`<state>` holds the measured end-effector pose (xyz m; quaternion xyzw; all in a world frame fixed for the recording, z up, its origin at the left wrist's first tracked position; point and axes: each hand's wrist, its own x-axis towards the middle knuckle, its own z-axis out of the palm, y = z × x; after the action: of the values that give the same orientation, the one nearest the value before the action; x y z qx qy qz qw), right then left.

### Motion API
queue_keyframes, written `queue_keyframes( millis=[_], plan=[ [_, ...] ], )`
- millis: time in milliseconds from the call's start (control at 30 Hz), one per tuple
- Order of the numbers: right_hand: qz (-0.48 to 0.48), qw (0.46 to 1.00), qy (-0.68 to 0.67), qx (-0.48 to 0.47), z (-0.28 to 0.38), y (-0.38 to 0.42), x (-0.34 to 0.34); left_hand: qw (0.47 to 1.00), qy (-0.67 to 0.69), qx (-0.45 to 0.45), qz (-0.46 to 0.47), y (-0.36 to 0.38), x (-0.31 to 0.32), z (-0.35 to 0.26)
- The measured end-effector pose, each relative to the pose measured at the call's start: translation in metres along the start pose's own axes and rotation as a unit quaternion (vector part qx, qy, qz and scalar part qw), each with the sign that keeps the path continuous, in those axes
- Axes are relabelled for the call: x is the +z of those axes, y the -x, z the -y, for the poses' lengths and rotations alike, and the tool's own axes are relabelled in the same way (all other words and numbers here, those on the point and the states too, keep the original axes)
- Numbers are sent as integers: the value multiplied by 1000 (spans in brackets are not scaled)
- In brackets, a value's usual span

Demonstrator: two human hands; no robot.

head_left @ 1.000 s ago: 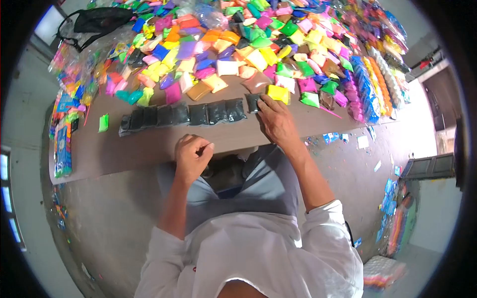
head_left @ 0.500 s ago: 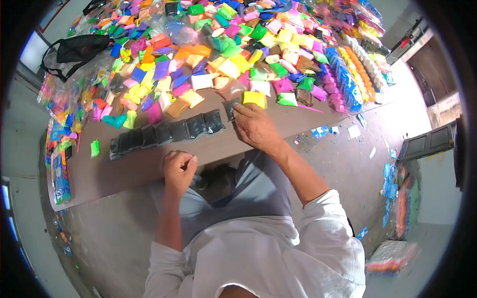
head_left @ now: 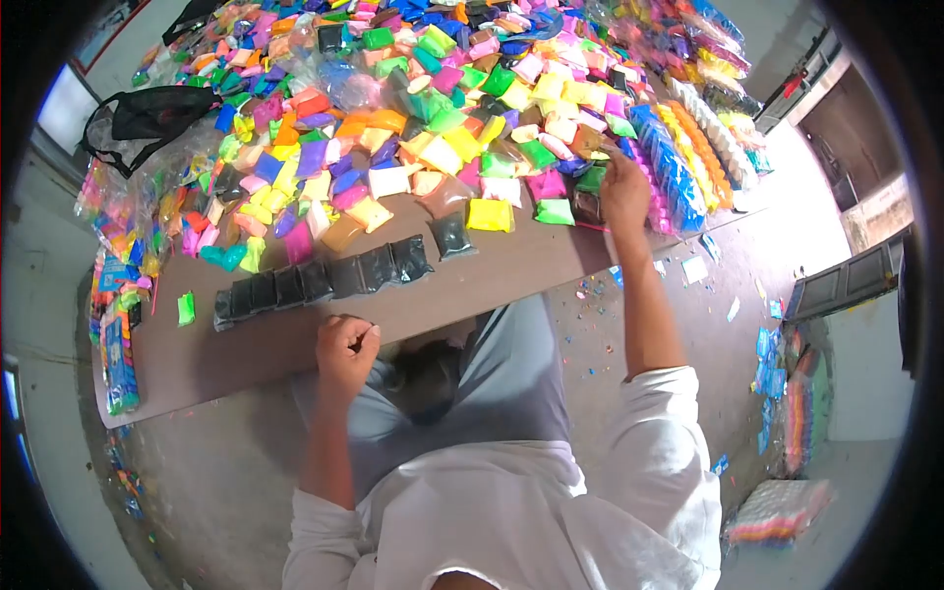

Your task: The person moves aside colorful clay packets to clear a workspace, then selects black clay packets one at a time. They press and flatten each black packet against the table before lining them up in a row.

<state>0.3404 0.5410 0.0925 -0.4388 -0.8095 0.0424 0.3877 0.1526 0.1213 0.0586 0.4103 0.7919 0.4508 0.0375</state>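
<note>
My left hand (head_left: pixel 346 356) rests at the table's front edge, fingers curled closed with nothing visible in them. Above it, a row of black packets (head_left: pixel 320 281) lies side by side on the table. One separate black packet (head_left: pixel 452 237) sits just right of the row, beside a yellow packet (head_left: pixel 491 215). My right hand (head_left: pixel 625 195) reaches to the right side of the heap, its fingertips by a brown packet (head_left: pixel 587 142). Its fingers are partly hidden, so I cannot see whether they grip anything.
A big heap of coloured packets (head_left: pixel 442 147) covers the back of the table (head_left: pixel 511 270). Bundled strips of blue packets (head_left: pixel 669 167) lie at the right. A black mesh bag (head_left: pixel 147 116) is at the left, and a green packet (head_left: pixel 186 308) lies alone. Scraps litter the floor.
My right hand has left the separate black packet, which stays on the table, and has moved right and away from me to the heap. My left hand has hardly moved.
</note>
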Motion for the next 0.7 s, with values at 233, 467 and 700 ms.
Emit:
queue_keyframes(
  millis=[233,467,700],
  plan=[
    [193,971,133,51,-51,-41,9,1000,0,7,-3,-1,3,1],
    [161,983,84,-1,-39,-38,-8,1000,11,15,-20,-1,2,-3],
    [100,969,-218,52,-12,8,-49,999,17,33,-24,-3,1,-5]
  ],
)
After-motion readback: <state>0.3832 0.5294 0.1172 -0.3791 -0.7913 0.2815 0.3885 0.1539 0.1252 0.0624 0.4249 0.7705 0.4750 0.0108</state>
